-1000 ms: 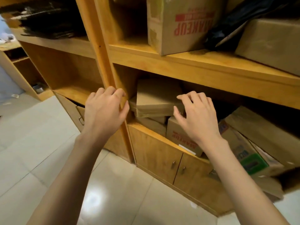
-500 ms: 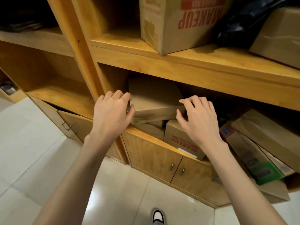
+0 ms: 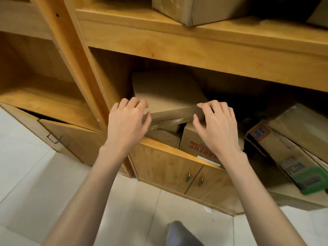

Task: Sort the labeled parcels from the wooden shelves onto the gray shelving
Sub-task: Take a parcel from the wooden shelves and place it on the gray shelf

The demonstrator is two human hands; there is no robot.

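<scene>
While both hands close on its front corners, the flat cardboard box [image 3: 166, 96] lies atop the pile in the wooden shelf [image 3: 204, 55].
Head view: the left hand [image 3: 126, 123] curls round the left corner and the right hand [image 3: 215, 126] round the right, fingers above, thumbs at the front edge. It looks stiff and light, resting tilted on smaller boxes [image 3: 195, 142]; gripping both front corners should slide it out level.
</scene>
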